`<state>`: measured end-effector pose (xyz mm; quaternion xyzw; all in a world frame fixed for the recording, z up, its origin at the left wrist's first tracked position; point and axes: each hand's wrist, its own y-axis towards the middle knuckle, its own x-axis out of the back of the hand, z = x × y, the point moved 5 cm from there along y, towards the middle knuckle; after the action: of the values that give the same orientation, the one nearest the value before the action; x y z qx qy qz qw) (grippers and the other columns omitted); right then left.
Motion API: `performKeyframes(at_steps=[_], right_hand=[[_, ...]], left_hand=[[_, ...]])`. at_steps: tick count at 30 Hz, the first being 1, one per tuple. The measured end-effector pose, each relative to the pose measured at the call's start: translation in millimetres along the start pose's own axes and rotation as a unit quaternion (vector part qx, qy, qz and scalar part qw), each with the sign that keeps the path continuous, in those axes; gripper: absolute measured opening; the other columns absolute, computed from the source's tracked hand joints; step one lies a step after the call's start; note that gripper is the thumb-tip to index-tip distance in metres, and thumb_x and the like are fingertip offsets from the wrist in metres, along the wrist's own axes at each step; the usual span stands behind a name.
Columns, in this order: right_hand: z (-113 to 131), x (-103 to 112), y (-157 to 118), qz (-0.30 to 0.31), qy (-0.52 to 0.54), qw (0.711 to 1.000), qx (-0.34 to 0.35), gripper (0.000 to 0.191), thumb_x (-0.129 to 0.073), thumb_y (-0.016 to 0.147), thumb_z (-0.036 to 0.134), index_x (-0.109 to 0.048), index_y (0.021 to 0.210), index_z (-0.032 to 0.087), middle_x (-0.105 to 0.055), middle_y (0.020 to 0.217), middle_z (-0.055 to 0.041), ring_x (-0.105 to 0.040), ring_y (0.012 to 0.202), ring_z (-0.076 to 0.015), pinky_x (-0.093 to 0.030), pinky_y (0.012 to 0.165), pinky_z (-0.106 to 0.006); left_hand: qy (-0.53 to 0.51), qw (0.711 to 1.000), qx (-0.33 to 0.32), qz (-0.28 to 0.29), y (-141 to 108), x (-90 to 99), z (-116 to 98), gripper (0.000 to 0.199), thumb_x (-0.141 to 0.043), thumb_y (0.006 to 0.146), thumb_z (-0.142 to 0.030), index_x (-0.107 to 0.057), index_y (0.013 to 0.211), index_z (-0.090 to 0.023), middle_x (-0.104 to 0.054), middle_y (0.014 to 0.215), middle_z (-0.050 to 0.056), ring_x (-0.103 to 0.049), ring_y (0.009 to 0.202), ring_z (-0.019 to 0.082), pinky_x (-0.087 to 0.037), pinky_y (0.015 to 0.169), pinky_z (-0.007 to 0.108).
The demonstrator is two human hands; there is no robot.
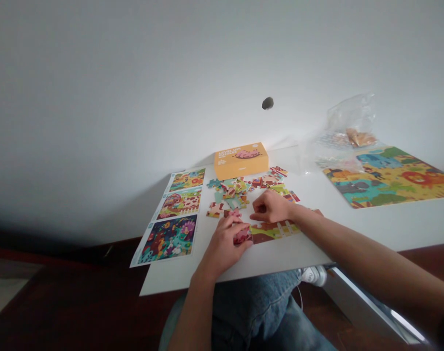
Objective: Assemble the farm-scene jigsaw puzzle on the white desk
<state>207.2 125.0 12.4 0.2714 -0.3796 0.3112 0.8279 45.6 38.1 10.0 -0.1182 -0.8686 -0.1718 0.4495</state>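
A partly joined jigsaw strip (269, 233) with brown ground, green and a white fence lies near the table's front edge. My left hand (222, 243) is at its left end, thumb and fingers closed about a pink puzzle piece (242, 236) that lies against the strip. Just above the strip's upper edge is my right hand (271, 205), its fingers curled and pointing down to the left; whatever they may hold is hidden. Loose puzzle pieces (231, 190) are heaped and scattered beyond both hands. Another pink piece (233, 213) lies by my left fingertips.
A yellow puzzle box (241, 162) stands behind the loose pieces. To the left, a printed picture sheet (200, 220) overhangs the white table's (170, 278) edge. On the right lie an assembled animal puzzle (390, 178) and a clear plastic bag (349, 122), against the wall.
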Motion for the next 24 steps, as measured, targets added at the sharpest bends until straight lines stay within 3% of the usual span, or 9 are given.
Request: performKeyframes(at_steps=[7,24], right_hand=[[11.1,-2.0,-3.2,0.071,-0.101,0.992,0.017,0.025,-0.066,0.071,0.040,-0.063,0.058,0.019,-0.059,0.053,0.0022,-0.043,0.050,-0.0098,-0.026,0.052,-0.024],[9.0,-4.3,-0.6,0.097,-0.133,0.986,0.007,0.028,-0.065,0.074,0.045,-0.067,0.062,0.020,-0.066,0.059,-0.0001,-0.050,0.054,-0.0115,-0.027,0.053,-0.024]], left_hand=[[0.005,0.999,0.021,0.026,1.9,-4.2,0.7,0.043,-0.074,0.077,-0.028,-0.068,0.119,-0.021,-0.058,0.120,0.009,-0.051,0.122,0.027,-0.041,0.109,0.044],[0.010,0.998,0.030,0.051,-1.5,-1.1,-4.4,0.040,-0.071,0.076,-0.029,-0.067,0.115,-0.024,-0.054,0.120,0.010,-0.048,0.125,0.028,-0.039,0.111,0.045]])
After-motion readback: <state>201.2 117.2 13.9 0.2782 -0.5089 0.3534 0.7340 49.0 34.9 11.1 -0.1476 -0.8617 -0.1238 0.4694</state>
